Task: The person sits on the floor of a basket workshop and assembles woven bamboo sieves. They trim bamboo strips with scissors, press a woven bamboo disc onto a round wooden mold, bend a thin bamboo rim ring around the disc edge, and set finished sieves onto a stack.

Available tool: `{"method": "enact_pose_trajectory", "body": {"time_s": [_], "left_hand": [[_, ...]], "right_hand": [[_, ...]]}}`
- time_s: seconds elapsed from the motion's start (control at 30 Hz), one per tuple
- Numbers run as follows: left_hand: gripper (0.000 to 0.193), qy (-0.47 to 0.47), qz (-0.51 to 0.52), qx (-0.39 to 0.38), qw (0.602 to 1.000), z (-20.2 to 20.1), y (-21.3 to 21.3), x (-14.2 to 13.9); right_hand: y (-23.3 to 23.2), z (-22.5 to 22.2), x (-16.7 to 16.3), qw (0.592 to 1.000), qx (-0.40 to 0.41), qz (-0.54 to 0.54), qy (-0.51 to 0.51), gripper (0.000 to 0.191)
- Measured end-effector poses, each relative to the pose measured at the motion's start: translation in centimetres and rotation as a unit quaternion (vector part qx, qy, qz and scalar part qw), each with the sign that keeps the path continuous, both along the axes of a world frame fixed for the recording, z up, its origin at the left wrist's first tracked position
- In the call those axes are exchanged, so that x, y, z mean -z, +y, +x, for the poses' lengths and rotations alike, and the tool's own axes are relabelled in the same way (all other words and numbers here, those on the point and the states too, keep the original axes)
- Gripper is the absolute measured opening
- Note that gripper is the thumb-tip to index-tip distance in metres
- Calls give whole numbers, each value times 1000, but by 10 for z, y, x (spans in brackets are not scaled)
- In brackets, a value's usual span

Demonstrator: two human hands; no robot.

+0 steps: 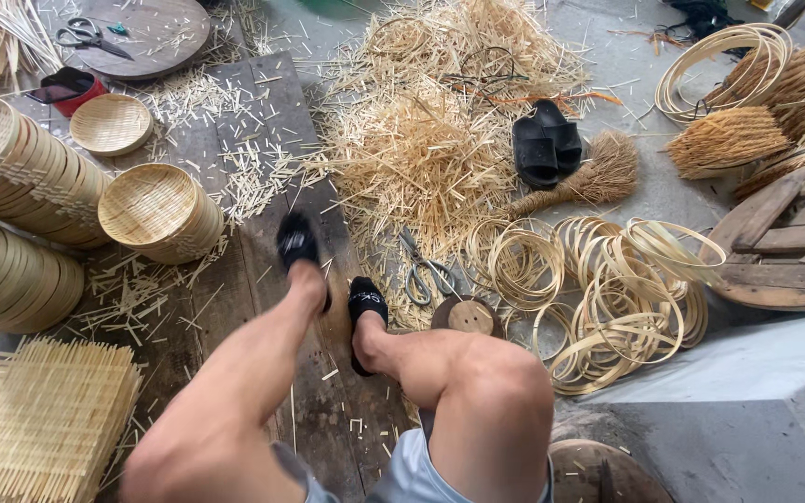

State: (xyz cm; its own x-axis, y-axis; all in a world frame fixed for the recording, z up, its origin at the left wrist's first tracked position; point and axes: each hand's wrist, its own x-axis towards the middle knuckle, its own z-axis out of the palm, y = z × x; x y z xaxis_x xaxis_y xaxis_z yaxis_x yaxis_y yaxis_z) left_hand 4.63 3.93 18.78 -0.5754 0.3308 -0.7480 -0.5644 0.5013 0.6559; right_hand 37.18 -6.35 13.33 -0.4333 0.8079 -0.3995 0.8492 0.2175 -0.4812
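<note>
Knees and bare legs fill the lower middle of the view, feet in black sandals resting on dark, worn planks that run lengthwise away from the camera. Neither hand shows, so whether they are clenched, released or holding anything cannot be told. Nearest the feet, steel scissors lie at the planks' right edge, just beside the right sandal, their long axis slanting with blades toward the upper left and handles toward the lower right. A round wooden disc sits just below them. To the right, thin bamboo hoops lie heaped in loose, overlapping coils. Beyond the scissors spreads a pile of pale, straw-like bamboo shavings. On the planks' left edge, stacks of round woven baskets lie on their sides, nested one in another; a flat woven mat sits at the lower left corner.
</note>
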Motion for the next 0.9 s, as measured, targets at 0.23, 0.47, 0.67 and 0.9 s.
{"method": "enact_pose_trajectory", "body": {"time_s": [0.23,0.47,0.67,0.9], "left_hand": [[49,48,-229,39,971,-1,-214,63],[49,199,-386,150,888,-107,-257,43],[49,335,-426,208,814,-163,-219,-6],[48,101,-90,185,973,-44,-122,48]], "right_hand": [[42,13,40,996,57,32,-58,112],[129,-24,111,966,132,45,-217,114],[159,-5,128,957,170,83,-219,112],[171,-28,77,944,240,-142,174,88]]}}
